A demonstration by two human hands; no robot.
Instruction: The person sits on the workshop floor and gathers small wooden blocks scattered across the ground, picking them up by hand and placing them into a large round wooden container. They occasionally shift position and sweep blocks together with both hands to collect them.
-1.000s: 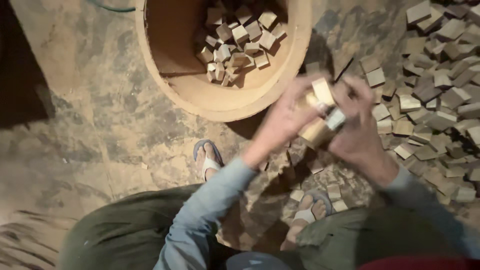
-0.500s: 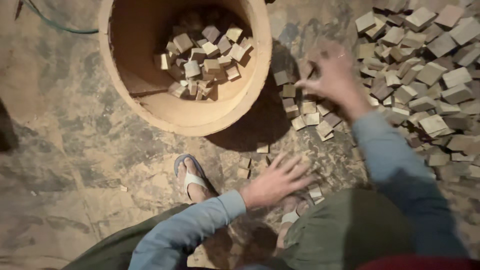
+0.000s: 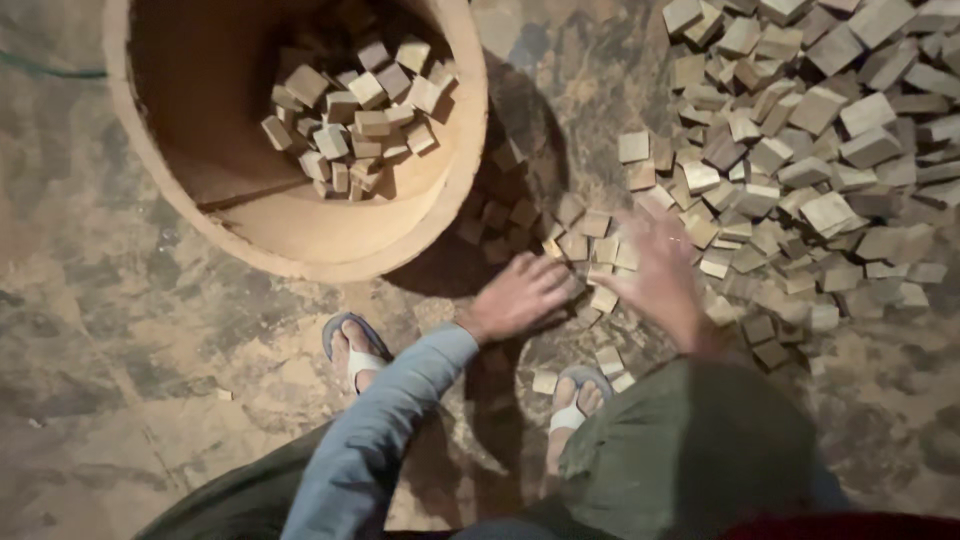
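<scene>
Your round tub (image 3: pixel 300 235), part-filled with wooden blocks, stands up and left of both hands. The loose block heap (image 3: pixel 800 150) spreads right of them. Both hands have come down empty from the earlier two-handed load: left hand (image 3: pixel 520 295) flat on blocks, fingers spread; right hand (image 3: pixel 660 275) open, blurred, apparently reaching.

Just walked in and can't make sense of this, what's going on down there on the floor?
A person is crouched over a stone floor, seen from their own head. Both hands are down among small wooden blocks scattered in a pile to the right. The left hand rests spread on the blocks near the basket's edge; the right hand is blurred, open, just above them. Neither hand visibly holds a block. A large round basket sits ahead with a heap of the same blocks inside. Sandalled feet show below.
</scene>
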